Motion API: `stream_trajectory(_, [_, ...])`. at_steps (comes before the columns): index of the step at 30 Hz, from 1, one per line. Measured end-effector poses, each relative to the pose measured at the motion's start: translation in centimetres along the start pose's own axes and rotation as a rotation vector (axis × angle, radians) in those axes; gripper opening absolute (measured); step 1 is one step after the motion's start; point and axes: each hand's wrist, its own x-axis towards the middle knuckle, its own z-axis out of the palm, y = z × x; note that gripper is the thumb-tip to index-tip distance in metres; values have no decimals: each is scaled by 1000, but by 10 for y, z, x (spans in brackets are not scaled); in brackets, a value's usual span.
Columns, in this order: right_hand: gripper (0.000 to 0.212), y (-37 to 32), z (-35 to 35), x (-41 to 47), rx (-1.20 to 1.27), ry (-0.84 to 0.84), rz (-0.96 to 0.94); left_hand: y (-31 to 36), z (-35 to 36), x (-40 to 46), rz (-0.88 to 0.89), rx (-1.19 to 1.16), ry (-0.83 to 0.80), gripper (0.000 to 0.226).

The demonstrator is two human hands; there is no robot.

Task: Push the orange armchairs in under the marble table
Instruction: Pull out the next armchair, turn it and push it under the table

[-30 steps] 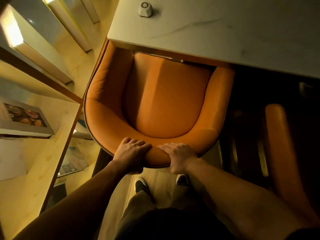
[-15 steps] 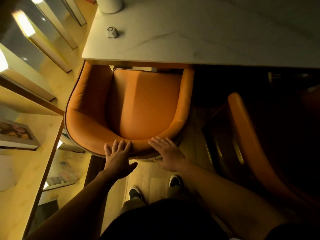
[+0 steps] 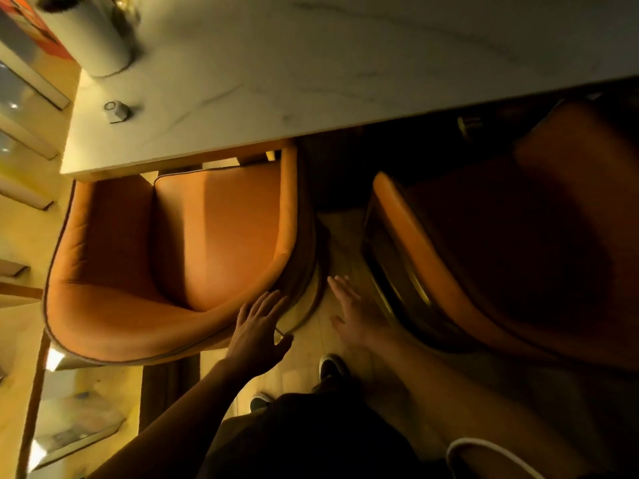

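An orange armchair (image 3: 145, 271) stands on the left with its front tucked under the edge of the marble table (image 3: 311, 81). A second orange armchair (image 3: 501, 254) sits in shadow on the right, its front also under the table edge. My left hand (image 3: 257, 328) hovers with spread fingers at the right end of the left chair's back rim, holding nothing. My right hand (image 3: 352, 311) is spread open over the floor gap between the two chairs, touching neither.
A white cylinder vase (image 3: 90, 36) and a small white hexagonal object (image 3: 117, 111) stand on the table's left end. Wooden shelving (image 3: 31, 392) runs along the left. My feet (image 3: 330, 368) stand on the wooden floor between the chairs.
Both hands have come off the left chair's back rim and shifted right toward the gap. The view has swung right, bringing the second armchair into sight.
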Motion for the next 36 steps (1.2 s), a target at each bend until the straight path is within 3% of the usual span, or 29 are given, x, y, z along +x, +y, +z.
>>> stream_trajectory(13, [44, 51, -25, -86, 65, 214, 395, 26, 2, 49, 71, -201, -251, 67])
stream_trajectory(22, [47, 56, -28, -150, 189, 386, 701, 46, 0, 79, 261, -236, -406, 61])
stream_trajectory(30, [53, 67, -25, -199, 131, 438, 838, 75, 4, 103, 322, -205, -401, 56])
stream_trajectory(36, [60, 119, -50, -225, 191, 491, 881, 128, 9, 125, 328, -167, -409, 56])
